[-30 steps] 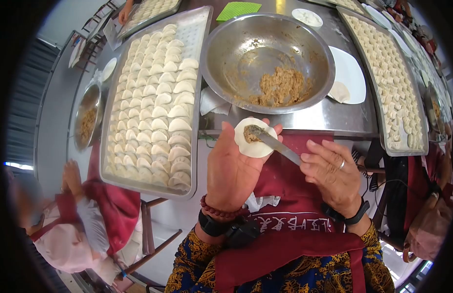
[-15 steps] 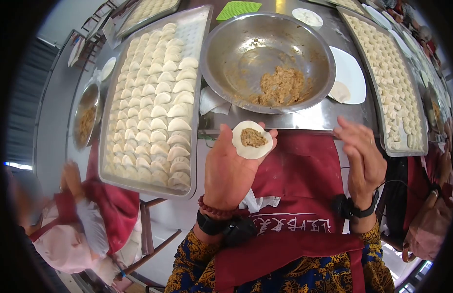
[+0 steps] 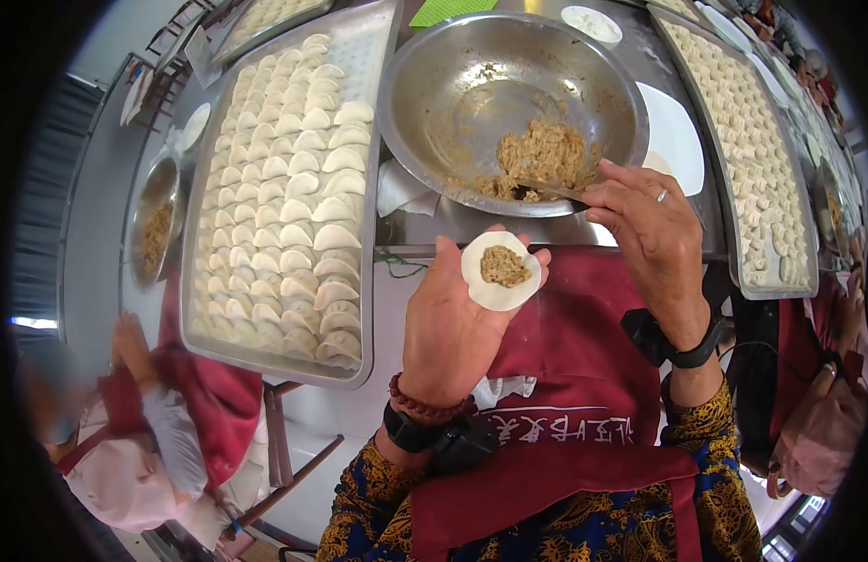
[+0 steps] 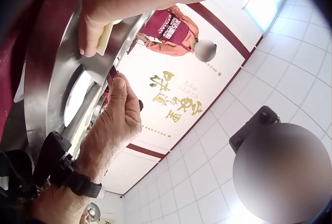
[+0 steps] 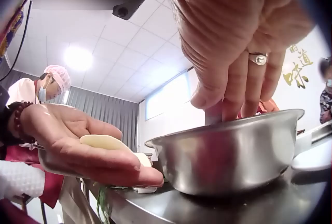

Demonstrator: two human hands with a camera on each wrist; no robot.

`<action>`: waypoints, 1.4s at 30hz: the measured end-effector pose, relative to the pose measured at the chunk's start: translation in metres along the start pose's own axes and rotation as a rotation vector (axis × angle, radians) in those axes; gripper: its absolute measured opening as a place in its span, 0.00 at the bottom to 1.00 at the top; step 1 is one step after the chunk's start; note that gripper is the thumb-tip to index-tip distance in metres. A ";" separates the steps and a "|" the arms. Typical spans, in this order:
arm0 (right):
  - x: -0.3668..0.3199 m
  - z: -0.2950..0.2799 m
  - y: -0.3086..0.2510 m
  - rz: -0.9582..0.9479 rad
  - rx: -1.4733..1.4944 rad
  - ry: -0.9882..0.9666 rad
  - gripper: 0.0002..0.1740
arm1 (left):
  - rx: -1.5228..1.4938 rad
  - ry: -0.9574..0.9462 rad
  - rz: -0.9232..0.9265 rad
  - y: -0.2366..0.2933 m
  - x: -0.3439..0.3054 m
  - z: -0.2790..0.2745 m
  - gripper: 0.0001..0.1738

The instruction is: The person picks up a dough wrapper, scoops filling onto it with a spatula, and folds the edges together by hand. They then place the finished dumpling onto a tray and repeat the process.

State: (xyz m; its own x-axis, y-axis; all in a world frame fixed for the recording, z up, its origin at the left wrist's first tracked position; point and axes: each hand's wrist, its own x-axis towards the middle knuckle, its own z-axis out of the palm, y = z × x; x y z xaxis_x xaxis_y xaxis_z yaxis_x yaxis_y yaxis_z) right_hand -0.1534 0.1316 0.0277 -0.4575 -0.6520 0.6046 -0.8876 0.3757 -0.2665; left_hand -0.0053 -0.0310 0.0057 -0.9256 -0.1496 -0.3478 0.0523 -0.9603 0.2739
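In the head view the left hand (image 3: 456, 323) is palm up with relaxed fingers, and a round dough wrapper (image 3: 485, 293) with a mound of filling (image 3: 504, 266) on its middle lies across them. The right hand (image 3: 654, 245) pinches the handle of a metal utensil (image 3: 559, 193) whose tip is at the filling inside the large steel bowl (image 3: 423, 159). From the right wrist view, the right hand (image 5: 233, 42) reaches down over the bowl's rim (image 5: 228, 126), and the wrapper (image 5: 106, 142) rests on the left hand (image 5: 78, 141) beside it.
A long tray (image 3: 367, 225) with rows of dumplings stands left of the bowl, and another tray (image 3: 731, 214) is at the right. A white plate (image 3: 676, 126), a small bowl of white powder (image 3: 591, 23) and a green mat (image 3: 450, 10) surround the steel bowl. Other people sit at both sides.
The right hand has left the wrapper, swung right, and come up to the bowl with the utensil's tip in the filling. The left hand has shifted slightly right with the filled wrapper.
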 end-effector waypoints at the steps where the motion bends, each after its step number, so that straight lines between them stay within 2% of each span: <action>1: 0.000 0.000 -0.001 -0.003 -0.009 0.003 0.11 | 0.000 0.001 -0.002 0.000 0.000 0.000 0.31; 3: -0.001 -0.002 -0.002 -0.003 -0.022 0.008 0.13 | 0.003 0.026 0.010 -0.002 0.000 0.003 0.34; 5: -0.004 -0.004 -0.005 0.103 0.020 0.015 0.20 | -0.009 0.029 0.002 -0.002 0.000 0.005 0.34; 6: -0.008 -0.005 -0.006 0.103 0.020 0.015 0.20 | -0.022 0.033 -0.004 -0.002 -0.001 0.007 0.35; 8: -0.021 -0.004 -0.007 0.294 0.039 0.068 0.25 | -0.038 0.035 -0.006 -0.003 -0.002 0.010 0.35; 12: -0.050 -0.006 -0.013 0.420 0.092 0.085 0.25 | -0.028 0.017 -0.020 -0.007 -0.006 0.014 0.35; 14: -0.058 -0.005 -0.020 0.496 0.317 0.212 0.27 | -0.026 0.020 -0.042 -0.010 -0.006 0.016 0.35; 17: -0.066 -0.011 -0.020 0.563 0.442 0.211 0.29 | -0.021 0.020 -0.071 -0.016 -0.007 0.019 0.35; 21: -0.066 -0.009 -0.019 0.567 0.531 0.195 0.27 | 0.011 0.008 -0.072 -0.020 -0.005 0.021 0.35; 23: -0.061 -0.006 -0.013 0.422 0.267 0.147 0.25 | 0.024 0.003 -0.059 -0.019 -0.006 0.024 0.35; 24: -0.053 -0.008 -0.015 0.419 0.239 0.190 0.19 | 0.031 0.011 -0.046 -0.019 -0.007 0.024 0.35; 25: -0.048 -0.010 -0.012 0.419 0.240 0.190 0.19 | 0.031 0.011 -0.045 -0.019 -0.007 0.024 0.35; 27: -0.034 -0.013 -0.004 0.346 0.186 0.121 0.13 | 0.032 0.033 -0.058 -0.019 -0.007 0.024 0.34; 28: -0.023 -0.016 -0.001 0.243 0.119 0.105 0.08 | 0.029 0.031 -0.056 -0.019 -0.007 0.023 0.34; 29: -0.010 -0.019 0.003 0.240 0.117 0.103 0.08 | 0.037 0.035 -0.081 -0.018 -0.007 0.022 0.33; 31: 0.017 -0.018 0.011 0.274 0.220 -0.062 0.07 | 0.040 0.033 -0.103 -0.017 -0.005 0.019 0.31; 32: 0.029 -0.012 0.017 0.357 0.300 -0.111 0.10 | 0.051 0.048 -0.101 -0.018 -0.004 0.018 0.32; 33: 0.043 -0.007 0.024 0.352 0.293 -0.116 0.10 | 0.060 0.061 -0.100 -0.018 -0.003 0.016 0.33; 35: 0.071 0.004 0.039 0.289 0.280 -0.330 0.13 | 0.038 0.061 -0.119 -0.017 0.000 0.010 0.32; 37: 0.094 0.019 0.051 0.280 0.271 -0.357 0.13 | 0.034 0.066 -0.133 -0.017 0.003 0.003 0.31; 39: 0.114 0.030 0.058 0.297 0.144 -0.581 0.14 | 0.012 0.052 -0.139 -0.016 0.006 -0.004 0.31; 40: 0.122 0.035 0.058 0.295 0.134 -0.591 0.14 | 0.009 0.041 -0.147 -0.015 0.007 -0.008 0.31; 42: 0.136 0.045 0.057 0.433 0.152 -0.792 0.16 | 0.006 0.016 -0.156 -0.012 0.009 -0.015 0.30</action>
State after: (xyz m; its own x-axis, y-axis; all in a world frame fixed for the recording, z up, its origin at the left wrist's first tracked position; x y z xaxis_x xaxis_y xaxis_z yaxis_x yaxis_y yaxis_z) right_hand -0.2681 0.0347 0.0614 -0.6050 -0.7566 -0.2480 -0.6019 0.6385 -0.4796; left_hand -0.0091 -0.0244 -0.0139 -0.9162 -0.0023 -0.4008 -0.0940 -0.9708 0.2205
